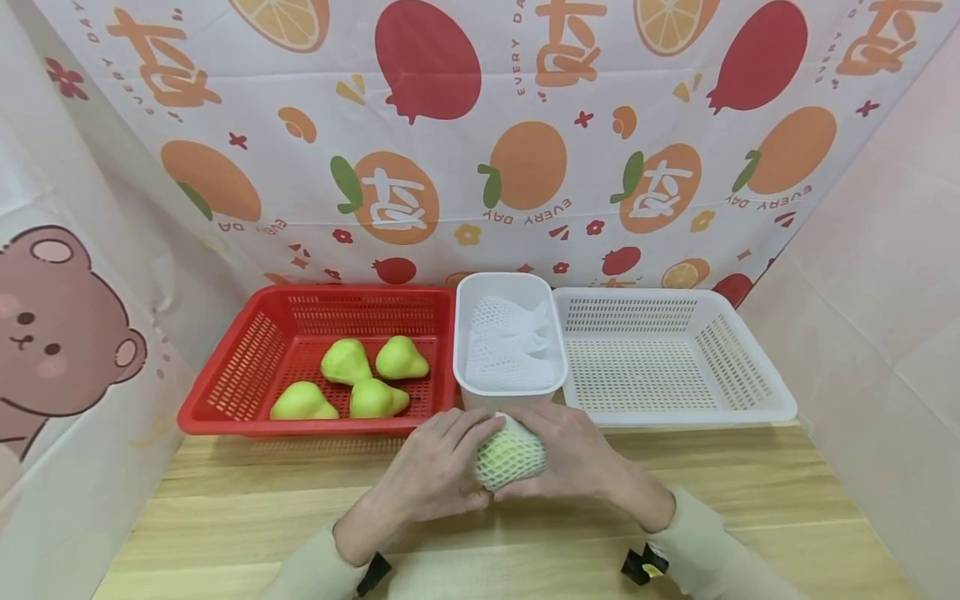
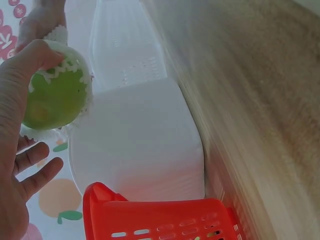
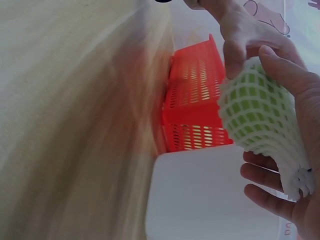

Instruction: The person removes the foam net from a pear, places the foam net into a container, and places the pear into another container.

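A green pear point(image 1: 510, 457) in a white foam net sleeve point(image 3: 257, 112) is held between both hands, above the front of the table. My left hand point(image 1: 437, 464) grips it from the left, thumb lying over the sleeve's edge. In the left wrist view, the pear's rounded green end point(image 2: 55, 100) shows bare at the sleeve's opening. From the other side my right hand point(image 1: 573, 454) grips the net-covered part, thumb on top and fingers below. Several bare green pears point(image 1: 347, 361) lie in the red basket point(image 1: 315, 427) at the left.
Between the baskets stands a white tub point(image 1: 512, 393) with several foam net sleeves point(image 1: 506, 342) inside. A white plastic basket point(image 1: 678, 417) sits at the right. The wooden table point(image 1: 675, 467) runs in front; a fruit-print cloth point(image 1: 457, 183) hangs behind.
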Tool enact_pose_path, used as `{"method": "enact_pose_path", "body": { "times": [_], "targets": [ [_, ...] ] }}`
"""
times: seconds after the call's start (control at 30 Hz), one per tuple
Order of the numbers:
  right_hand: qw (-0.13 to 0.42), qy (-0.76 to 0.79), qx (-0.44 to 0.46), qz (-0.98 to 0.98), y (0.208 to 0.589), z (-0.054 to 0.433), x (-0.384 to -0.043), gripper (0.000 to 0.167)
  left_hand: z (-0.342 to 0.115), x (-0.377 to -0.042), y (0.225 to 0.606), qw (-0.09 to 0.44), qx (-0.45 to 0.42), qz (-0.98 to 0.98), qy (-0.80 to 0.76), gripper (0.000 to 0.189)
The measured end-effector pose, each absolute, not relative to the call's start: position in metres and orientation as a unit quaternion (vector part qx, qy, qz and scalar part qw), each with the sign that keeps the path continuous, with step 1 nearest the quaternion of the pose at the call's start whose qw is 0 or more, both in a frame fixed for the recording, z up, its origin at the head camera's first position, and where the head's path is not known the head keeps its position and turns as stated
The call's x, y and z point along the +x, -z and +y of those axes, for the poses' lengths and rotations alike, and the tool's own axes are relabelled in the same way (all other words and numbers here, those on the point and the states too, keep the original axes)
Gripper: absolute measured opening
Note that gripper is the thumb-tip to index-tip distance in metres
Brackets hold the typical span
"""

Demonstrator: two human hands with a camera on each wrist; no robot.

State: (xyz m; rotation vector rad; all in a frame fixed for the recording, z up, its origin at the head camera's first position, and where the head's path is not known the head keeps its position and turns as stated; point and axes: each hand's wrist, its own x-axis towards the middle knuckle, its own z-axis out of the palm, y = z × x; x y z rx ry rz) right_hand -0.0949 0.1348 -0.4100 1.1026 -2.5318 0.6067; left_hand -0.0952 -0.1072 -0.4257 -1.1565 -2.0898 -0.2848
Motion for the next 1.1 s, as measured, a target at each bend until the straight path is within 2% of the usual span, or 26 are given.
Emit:
{"method": "enact_pose_path", "body": {
  "times": [0.23, 0.6, 0.67, 0.87, 1.1],
  "targets": [
    [0.196, -0.234, 0.38, -0.873, 0.422, 0.133, -0.097, 0.088, -0.109, -0.097, 0.427, 0.372, -0.455, -0.801, 0.119, 0.102],
    [0.213, -0.271, 0.4, -0.849, 0.429, 0.141, -0.101, 0.088, -0.127, -0.096, 0.422, 0.319, -0.463, -0.81, 0.166, 0.101],
    [0.211, -0.277, 0.401, -0.848, 0.428, 0.143, -0.1, 0.088, -0.133, -0.096, 0.42, 0.314, -0.47, -0.807, 0.17, 0.095],
    [0.203, -0.292, 0.396, -0.847, 0.426, 0.146, -0.099, 0.092, -0.145, -0.096, 0.411, 0.306, -0.482, -0.802, 0.175, 0.061],
    [0.195, -0.297, 0.397, -0.846, 0.427, 0.146, -0.097, 0.091, -0.144, -0.097, 0.408, 0.315, -0.505, -0.785, 0.171, 0.047]
  ]
}}
